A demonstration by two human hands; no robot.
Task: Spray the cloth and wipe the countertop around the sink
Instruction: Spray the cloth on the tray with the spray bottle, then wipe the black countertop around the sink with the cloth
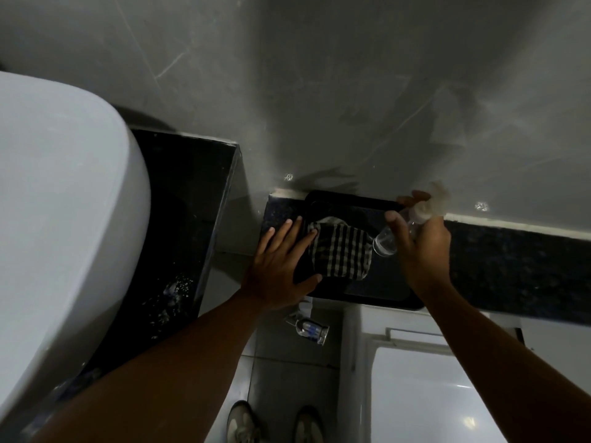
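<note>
A black-and-white checked cloth lies crumpled in a black tray on a dark stone ledge. My left hand lies flat with spread fingers on the cloth's left edge and the tray rim. My right hand grips a clear spray bottle with a white nozzle, tilted, its base over the cloth's right side. The white sink fills the left, resting on a black speckled countertop with water drops near its front.
A grey marbled wall stands behind. The dark ledge runs on to the right. Below it sits a white toilet cistern and lid. A small clear bottle lies on the tiled floor near my shoes.
</note>
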